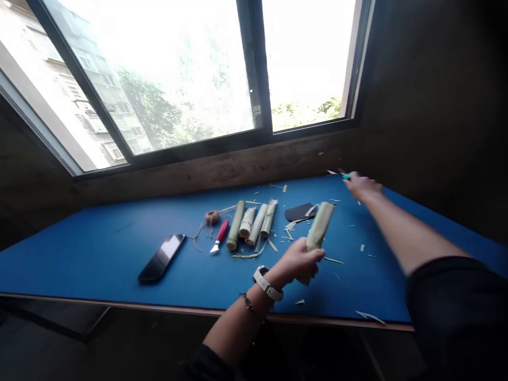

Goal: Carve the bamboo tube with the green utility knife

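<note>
My left hand (302, 260), with a white watch on its wrist, is wrapped round a pale green bamboo piece (322, 225) held tilted above the table's near part. Stretched out to the table's far right edge, my right hand (363, 186) is closed on a tool with a green handle (346, 177); motion blurs its tip. Several bamboo pieces (237, 225) lie side by side left of my left hand. Beside them rests a red-handled knife (222, 232). A dark flat pad (298, 212) lies behind the held bamboo, with shavings (291, 225) around it.
The blue table (119, 243) carries a black phone (162, 258) at the left and a small ball of twine (212, 217) near the red knife. Thin strips (370, 317) lie scattered at the right and near edge. A window (178, 79) stands behind.
</note>
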Motion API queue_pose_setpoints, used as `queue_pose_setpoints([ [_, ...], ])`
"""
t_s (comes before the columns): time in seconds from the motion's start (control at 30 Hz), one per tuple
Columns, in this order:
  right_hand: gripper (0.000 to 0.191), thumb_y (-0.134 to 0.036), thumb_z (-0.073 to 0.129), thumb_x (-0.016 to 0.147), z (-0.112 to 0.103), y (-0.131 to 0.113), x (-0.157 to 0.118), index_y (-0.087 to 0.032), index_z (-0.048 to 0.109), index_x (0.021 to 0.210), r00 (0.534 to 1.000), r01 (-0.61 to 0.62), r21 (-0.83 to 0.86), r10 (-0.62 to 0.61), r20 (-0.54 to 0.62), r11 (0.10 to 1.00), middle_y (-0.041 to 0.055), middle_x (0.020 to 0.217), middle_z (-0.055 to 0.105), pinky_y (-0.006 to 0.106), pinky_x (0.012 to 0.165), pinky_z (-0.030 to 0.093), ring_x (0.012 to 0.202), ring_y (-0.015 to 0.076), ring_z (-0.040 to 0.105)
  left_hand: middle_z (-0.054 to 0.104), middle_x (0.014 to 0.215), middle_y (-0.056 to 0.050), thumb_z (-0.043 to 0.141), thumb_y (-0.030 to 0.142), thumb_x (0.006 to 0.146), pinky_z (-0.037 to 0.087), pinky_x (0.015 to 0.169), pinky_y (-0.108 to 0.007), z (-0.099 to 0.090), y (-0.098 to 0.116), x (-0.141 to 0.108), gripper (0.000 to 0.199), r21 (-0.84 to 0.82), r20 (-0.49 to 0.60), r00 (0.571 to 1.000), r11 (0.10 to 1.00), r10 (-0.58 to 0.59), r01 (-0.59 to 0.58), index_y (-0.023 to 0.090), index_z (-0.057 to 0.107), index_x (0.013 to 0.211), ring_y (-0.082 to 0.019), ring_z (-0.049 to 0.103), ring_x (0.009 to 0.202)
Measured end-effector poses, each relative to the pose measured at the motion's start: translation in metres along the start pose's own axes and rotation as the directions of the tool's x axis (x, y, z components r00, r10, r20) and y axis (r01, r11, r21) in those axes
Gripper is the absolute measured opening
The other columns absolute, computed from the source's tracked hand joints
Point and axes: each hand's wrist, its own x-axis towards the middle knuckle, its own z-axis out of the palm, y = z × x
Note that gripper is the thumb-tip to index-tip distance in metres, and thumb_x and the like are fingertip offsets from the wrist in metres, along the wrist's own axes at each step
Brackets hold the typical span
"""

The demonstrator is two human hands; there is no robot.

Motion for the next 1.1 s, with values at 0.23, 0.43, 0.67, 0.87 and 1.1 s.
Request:
queue_pose_setpoints([
  [0.23, 0.053, -0.053, 0.021, 0.090, -0.007, 0.025, -0.027, -0.016, 0.046, 0.119, 0.983, 0.184, 0.133, -0.184, -0.006, 0.974, 0.0149, 0.084, 0.067, 0.023, 0.050, 0.035, 0.068, 0.0212, 0.062, 0.046, 0.069, 0.003, 0.053, 0.030, 0.078, 0.041, 0.043, -0.018, -0.026, -0.002, 0.016, 0.019, 0.026, -0.159, 0.987, 0.999, 0.026, -0.022, 0.017, 0.041, 0.082, -0.005, 0.046, 0.048],
  [0.43, 0.040, -0.047, 0.026, 0.091, -0.011, -0.042, -0.084, -0.021, 0.044, 0.117, 0.791, 0.608, 0.119, -0.612, -0.001, 0.785, 0.0083, 0.084, 0.067, 0.022, 0.044, 0.028, 0.060, 0.0194, 0.061, 0.047, 0.067, 0.003, 0.052, 0.031, 0.078, 0.042, 0.044, -0.019, -0.031, 0.000, 0.030, 0.019, 0.053, -0.169, 0.980, 0.994, 0.108, -0.100, 0.017, 0.040, 0.083, -0.007, 0.047, 0.049],
  [0.67, 0.032, -0.040, 0.032, 0.092, 0.002, -0.056, -0.096, -0.022, 0.041, 0.117, 0.695, 0.716, 0.105, -0.718, -0.016, 0.690, 0.0064, 0.087, 0.067, 0.023, 0.044, 0.023, 0.062, 0.0174, 0.062, 0.046, 0.061, 0.005, 0.049, 0.026, 0.079, 0.041, 0.043, -0.019, -0.028, 0.005, 0.026, 0.014, 0.071, -0.145, 0.984, 0.993, 0.101, -0.091, 0.017, 0.040, 0.086, -0.007, 0.047, 0.046],
  [0.87, 0.029, -0.036, 0.035, 0.091, 0.018, -0.057, -0.095, -0.020, 0.044, 0.114, 0.700, 0.713, 0.075, -0.714, -0.010, 0.697, 0.0067, 0.088, 0.068, 0.023, 0.046, 0.026, 0.064, 0.0178, 0.063, 0.046, 0.057, 0.006, 0.050, 0.026, 0.079, 0.039, 0.040, -0.017, -0.028, -0.007, 0.025, 0.015, 0.179, -0.193, 0.976, 0.982, 0.101, -0.066, 0.018, 0.039, 0.084, -0.008, 0.049, 0.043],
  [1.1, 0.033, -0.038, 0.032, 0.091, 0.030, -0.057, -0.079, -0.017, 0.047, 0.112, 0.737, 0.675, -0.022, -0.675, -0.026, 0.738, 0.0093, 0.083, 0.067, 0.024, 0.046, 0.023, 0.061, 0.0181, 0.061, 0.047, 0.050, 0.006, 0.048, 0.026, 0.079, 0.037, 0.038, -0.016, -0.029, -0.011, 0.031, 0.014, 0.233, -0.227, 0.971, 0.972, 0.078, -0.024, 0.018, 0.037, 0.081, -0.008, 0.048, 0.040],
])
